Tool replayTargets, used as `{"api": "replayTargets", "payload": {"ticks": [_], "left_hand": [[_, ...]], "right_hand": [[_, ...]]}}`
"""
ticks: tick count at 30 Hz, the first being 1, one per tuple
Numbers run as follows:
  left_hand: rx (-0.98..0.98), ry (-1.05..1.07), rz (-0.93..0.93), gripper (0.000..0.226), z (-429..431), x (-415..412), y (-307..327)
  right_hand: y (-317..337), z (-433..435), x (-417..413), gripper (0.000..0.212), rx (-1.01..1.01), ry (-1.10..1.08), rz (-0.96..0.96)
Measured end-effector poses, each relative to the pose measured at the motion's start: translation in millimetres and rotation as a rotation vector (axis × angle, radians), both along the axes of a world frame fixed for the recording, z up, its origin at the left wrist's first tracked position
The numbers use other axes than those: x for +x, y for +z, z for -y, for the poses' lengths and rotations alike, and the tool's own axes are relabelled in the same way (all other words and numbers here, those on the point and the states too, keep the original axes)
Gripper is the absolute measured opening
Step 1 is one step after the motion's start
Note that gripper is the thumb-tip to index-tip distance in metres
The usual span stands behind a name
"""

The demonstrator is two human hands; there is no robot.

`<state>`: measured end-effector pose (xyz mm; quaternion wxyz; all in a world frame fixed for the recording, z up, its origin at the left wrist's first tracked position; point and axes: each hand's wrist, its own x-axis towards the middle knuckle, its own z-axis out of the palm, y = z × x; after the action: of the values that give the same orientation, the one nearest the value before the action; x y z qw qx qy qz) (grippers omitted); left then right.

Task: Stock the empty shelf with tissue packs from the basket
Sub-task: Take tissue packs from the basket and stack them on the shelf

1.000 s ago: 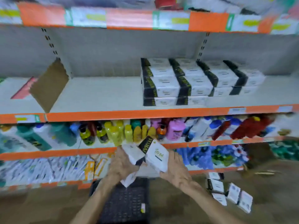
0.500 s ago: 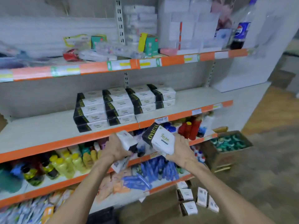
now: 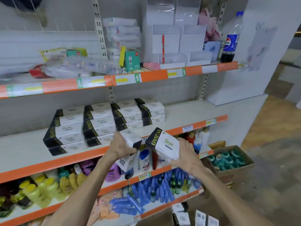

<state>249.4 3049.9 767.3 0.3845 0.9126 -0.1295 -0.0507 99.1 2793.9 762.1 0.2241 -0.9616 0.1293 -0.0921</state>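
My left hand (image 3: 121,148) grips two white-and-black tissue packs (image 3: 130,141), one above the other, in front of the shelf's orange edge. My right hand (image 3: 184,154) grips another tissue pack (image 3: 164,145), tilted, its black end up and to the left. Both hands are just below and in front of the middle shelf (image 3: 187,115). On that shelf stand stacked tissue packs (image 3: 101,123) in several columns; bare shelf lies to their right. The basket is out of view.
Bottles fill the lower shelves (image 3: 65,180). A cardboard box of green-capped bottles (image 3: 228,160) sits on the floor at right. More tissue packs (image 3: 193,216) lie on the floor at the bottom. The upper shelf (image 3: 179,72) holds boxes and a cola bottle (image 3: 231,39).
Both hands rose with their packs from over the basket up to the middle shelf's edge. The view swung up and to the right, so the basket dropped out of sight.
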Motion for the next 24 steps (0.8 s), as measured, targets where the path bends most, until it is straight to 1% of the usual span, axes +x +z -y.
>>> {"api": "replayTargets", "payload": {"ticks": [3,5,8,11,14,16,18,19,20,22,23,24], "left_hand": [[-0.048,-0.021,0.018,0.102,27,40,-10],[-0.036,-0.031,-0.015,0.104,40,63,-13],[-0.041,-0.02,-0.03,0.105,57,81,4],[-0.041,-0.016,-0.047,0.105,68,96,9],[-0.068,-0.035,-0.056,0.097,69,106,10],[-0.126,-0.023,-0.072,0.088,72,106,18],[-0.226,-0.051,-0.058,0.059,77,102,26],[-0.277,-0.054,-0.06,0.05,81,96,30],[-0.331,-0.025,-0.04,0.049,85,94,32],[-0.448,0.118,0.0,0.054,88,91,28],[-0.515,0.201,-0.005,0.056,86,91,19],[-0.589,0.27,-0.039,0.064,87,88,12]], "right_hand": [[0,32,29,0.087,0.022,-0.009,-0.036],[4,49,52,0.086,0.028,-0.012,-0.058],[6,67,87,0.092,0.061,-0.011,-0.035],[3,78,113,0.097,0.092,0.033,-0.054],[1,87,134,0.095,0.073,0.11,-0.094],[-1,94,146,0.096,0.071,0.159,-0.1],[-3,103,158,0.097,0.086,0.195,-0.095],[-4,108,163,0.097,0.096,0.212,-0.098],[-4,115,168,0.096,0.098,0.231,-0.106],[-2,128,178,0.097,0.095,0.267,-0.119],[-1,135,183,0.098,0.099,0.279,-0.123],[-2,143,189,0.099,0.107,0.29,-0.13]]}}
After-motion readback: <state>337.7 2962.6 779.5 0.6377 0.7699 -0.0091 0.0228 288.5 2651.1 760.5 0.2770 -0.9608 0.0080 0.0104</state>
